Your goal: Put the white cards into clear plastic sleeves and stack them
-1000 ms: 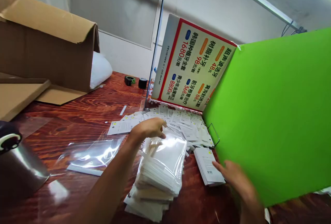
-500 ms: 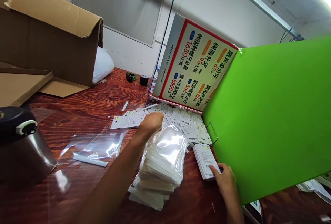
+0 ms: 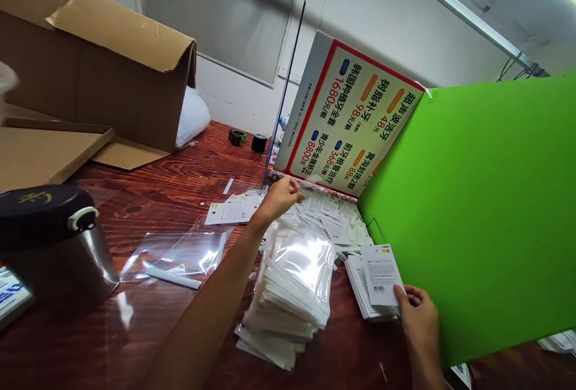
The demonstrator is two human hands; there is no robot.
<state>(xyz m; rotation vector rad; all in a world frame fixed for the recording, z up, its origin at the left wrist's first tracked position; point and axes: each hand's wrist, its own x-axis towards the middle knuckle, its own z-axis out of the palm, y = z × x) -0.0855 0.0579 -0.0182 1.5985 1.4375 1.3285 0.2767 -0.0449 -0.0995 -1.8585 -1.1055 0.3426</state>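
Note:
In the head view, my right hand (image 3: pixel 418 312) pinches a white printed card (image 3: pixel 382 276) by its lower right corner. That card lies askew over a neat stack of similar cards (image 3: pixel 357 282). My left hand (image 3: pixel 282 197) has its fingers pinched together above the far end of a pile of clear plastic bags (image 3: pixel 297 270); what they hold, if anything, I cannot make out. Beyond it, many white cards (image 3: pixel 333 216) are spread loosely. Another card (image 3: pixel 231 212) lies to the left of my left hand.
A bright green panel (image 3: pixel 490 210) stands at the right, joined to a printed price board (image 3: pixel 346 114). On the left are a metal flask with a black lid (image 3: pixel 49 216), a cardboard box (image 3: pixel 112 78) and flat clear plastic sleeves (image 3: pixel 180 255). Tape rolls (image 3: pixel 258 142) sit farther back.
My right hand has slid the top card off the stack's alignment, toward the right. My left hand has moved up and away from the bags, its fingers now turned to the right.

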